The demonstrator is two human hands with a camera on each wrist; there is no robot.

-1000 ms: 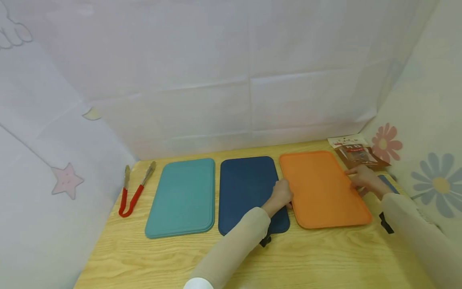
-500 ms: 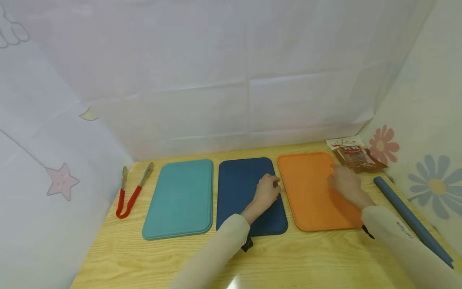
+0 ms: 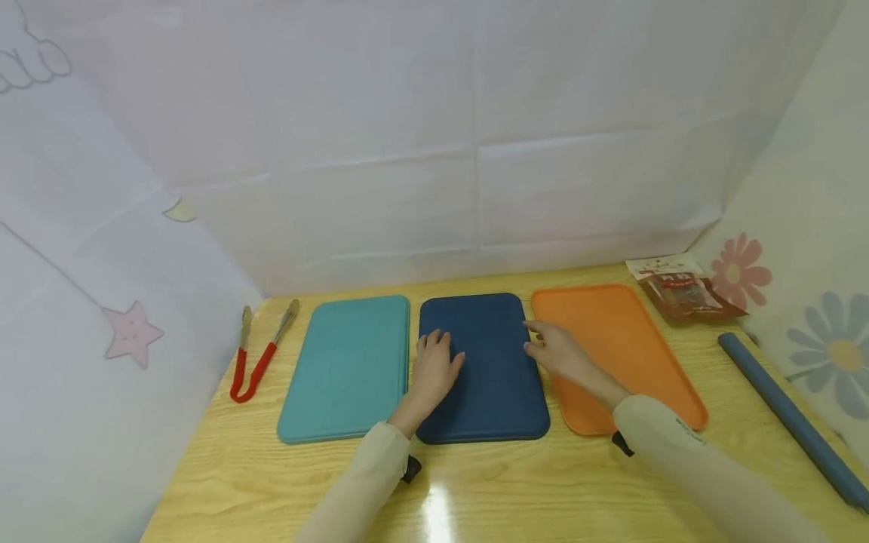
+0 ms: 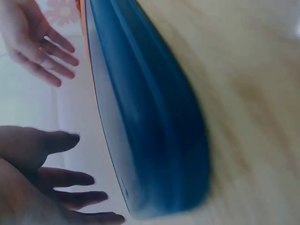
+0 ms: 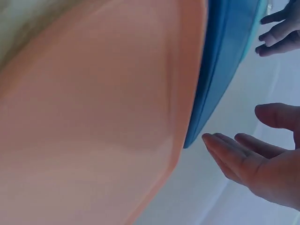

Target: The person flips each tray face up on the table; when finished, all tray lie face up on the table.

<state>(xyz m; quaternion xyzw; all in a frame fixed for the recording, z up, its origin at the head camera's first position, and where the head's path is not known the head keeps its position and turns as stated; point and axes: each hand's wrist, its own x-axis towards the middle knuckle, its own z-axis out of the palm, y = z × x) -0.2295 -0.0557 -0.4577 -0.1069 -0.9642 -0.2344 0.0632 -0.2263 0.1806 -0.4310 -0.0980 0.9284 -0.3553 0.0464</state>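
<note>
Over the left part of the dark blue tray (image 3: 489, 324) hovers my left hand (image 3: 432, 371), fingers spread and holding nothing; the left wrist view shows the same hand (image 4: 56, 187) apart from the blue tray (image 4: 150, 117). My right hand (image 3: 560, 353) reaches across the left edge of the orange tray (image 3: 618, 332), fingertips near the blue tray's right edge. In the right wrist view the right hand (image 5: 262, 159) has loosely extended fingers with nothing in them, above the orange tray (image 5: 93, 112).
A teal tray (image 3: 349, 369) lies left of the blue one. Red-handled tongs (image 3: 258, 369) rest at the far left. A brown snack packet (image 3: 686, 294) lies at the back right, with a blue-grey rod (image 3: 787, 415) along the right side of the wooden table (image 3: 509, 490).
My right hand has left the orange tray's right side and moved left, toward the blue tray. The left hand has moved left from between the blue and orange trays, its fingers now spread.
</note>
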